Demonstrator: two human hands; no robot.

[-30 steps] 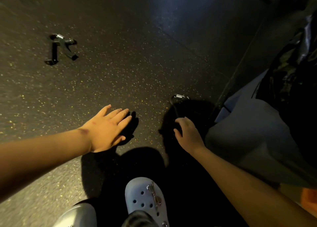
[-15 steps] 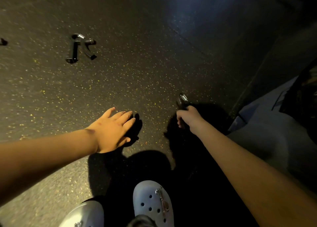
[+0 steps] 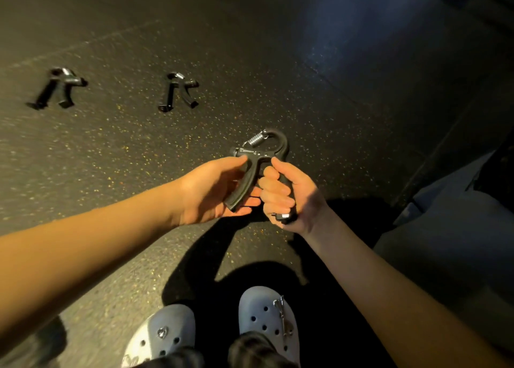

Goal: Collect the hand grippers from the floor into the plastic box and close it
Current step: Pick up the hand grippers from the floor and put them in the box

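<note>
Held hand gripper: the black held hand gripper (image 3: 258,156) is hanging in the air above the floor (image 3: 250,47), between both hands, with its metal spring and curved head pointing away from the person.
Left hand: the left hand (image 3: 207,194) is holding the left handle. The thumb is lying along the top near the head, and the fingers are curling loosely under the handle, close together.
Right hand: the right hand (image 3: 292,198) is gripping the right handle in a fist. The four fingers are wrapping round it, pressed together, and the thumb is pointing up beside the head. The lower end of the handle is sticking out below the fist.
Middle hand gripper: the middle hand gripper (image 3: 179,92) is lying flat on the floor, well apart from the hands, with its handles pointing toward the person.
Outer hand gripper: the outer hand gripper (image 3: 59,88) is lying on the floor further toward the left side, apart from the middle one and a little blurred.
Shoes: two pale clogs (image 3: 267,317) are standing on the floor under the arms, in a dark shadow.
Grey object: a pale grey object (image 3: 445,242) is lying along the right side of the floor. One cannot tell what it is.
</note>
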